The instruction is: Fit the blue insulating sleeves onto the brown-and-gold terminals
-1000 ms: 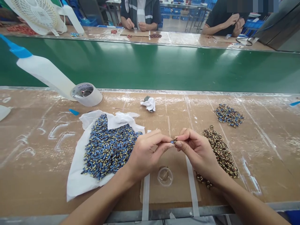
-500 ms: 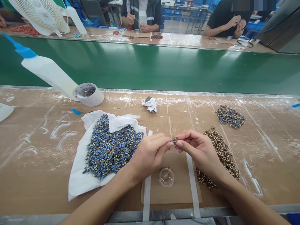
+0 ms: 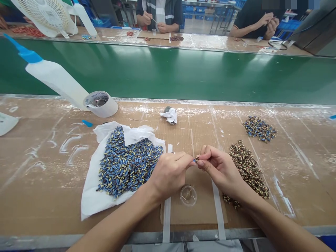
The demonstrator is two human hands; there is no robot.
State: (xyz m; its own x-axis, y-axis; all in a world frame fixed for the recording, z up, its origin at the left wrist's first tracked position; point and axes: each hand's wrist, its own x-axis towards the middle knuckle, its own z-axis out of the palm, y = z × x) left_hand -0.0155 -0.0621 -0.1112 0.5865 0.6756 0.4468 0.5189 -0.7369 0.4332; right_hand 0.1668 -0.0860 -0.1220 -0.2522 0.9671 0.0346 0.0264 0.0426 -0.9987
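Observation:
Over the middle of the cardboard-covered table, the fingertips of my two hands meet. My left hand [image 3: 172, 171] pinches a small blue piece [image 3: 194, 160]. My right hand [image 3: 222, 169] pinches a small brown-and-gold piece [image 3: 197, 158] pressed against it; their exact shapes are too small to make out. Left of my left hand, a heap of small blue, yellow and dark pieces [image 3: 128, 162] lies on white paper [image 3: 90, 196]. Beside my right hand is a pile of brown-and-cream curved pieces [image 3: 248, 168]. Below my hands stands a small clear cup [image 3: 188, 196] with a thin stick in it.
A white bottle with a blue nozzle [image 3: 57, 78] leans by a tape roll [image 3: 102, 105]. Crumpled white paper [image 3: 170, 114] lies at the centre back. A smaller mixed pile [image 3: 259, 128] is at right. Beyond the green belt [image 3: 168, 70], people work at another table with a fan [image 3: 49, 15].
The view has shifted slightly, moving the table items a little to the right in the picture. My left fingers have curled in more around the blue piece; both hands stay together.

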